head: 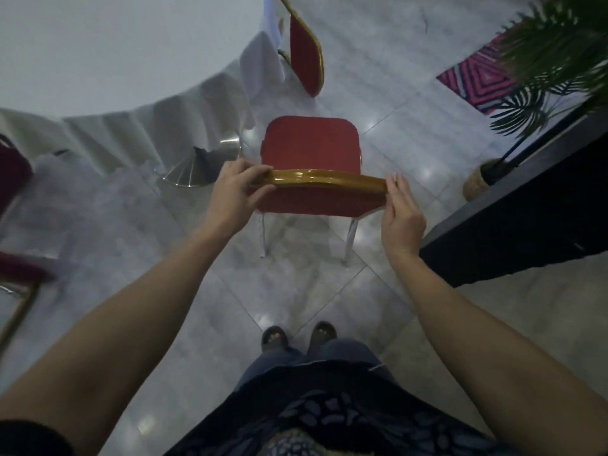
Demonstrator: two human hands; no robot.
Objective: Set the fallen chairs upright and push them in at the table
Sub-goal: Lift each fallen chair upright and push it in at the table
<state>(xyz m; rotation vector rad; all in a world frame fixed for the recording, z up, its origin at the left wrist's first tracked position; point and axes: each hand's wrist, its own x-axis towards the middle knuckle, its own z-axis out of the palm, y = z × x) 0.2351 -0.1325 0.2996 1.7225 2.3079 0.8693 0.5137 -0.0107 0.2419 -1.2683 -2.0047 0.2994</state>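
Chair [309, 144] standing upright mid-frame; left hand [235, 192] gripping its backrest (gold rim), right hand [402, 213] touching it, fingers straight.

Bare forearms, no watch or rings visible. Dark cuff [29, 437] on the left arm at bottom-left corner. Dark navy top [329, 422] with lighter blue leaf print. Blue jeans [312, 360]. Dark open-toe sandals [297, 335], toes showing.
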